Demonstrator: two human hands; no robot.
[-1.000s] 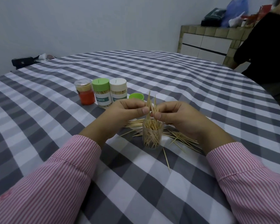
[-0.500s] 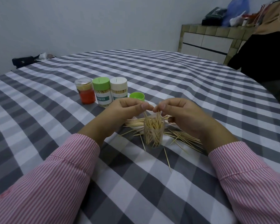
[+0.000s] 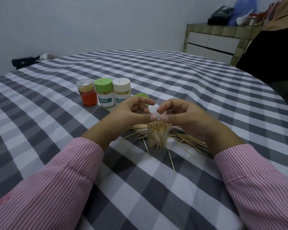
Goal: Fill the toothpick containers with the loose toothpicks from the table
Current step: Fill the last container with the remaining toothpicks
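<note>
Head view shows me both hands meeting just above the clear container [image 3: 158, 138], which stands upright on the checked tablecloth [image 3: 156, 77] packed with toothpicks. Half a second ago the fingertips pinched only at the toothpick tips over the mouth; now a small white lid [image 3: 154, 110] sits between them, held just above the rim and not yet seated. My left hand [image 3: 131, 112] has its thumb and fingers curled onto the lid's left side, and my right hand [image 3: 183, 113] pinches it from the right. A second ago a few toothpicks stood tall out of the container; now they all lie about level with the rim. Loose toothpicks [image 3: 189, 141] are still scattered on the cloth around the container's base, mostly to its right and behind it, with a couple of strays in front. Further back stand three closed containers in a row: the orange-filled one [image 3: 87, 92], the green-capped one [image 3: 105, 93] and the white-capped one [image 3: 121, 90], unmoved, with a loose green lid [image 3: 140, 95] just behind my left fingers.
</note>
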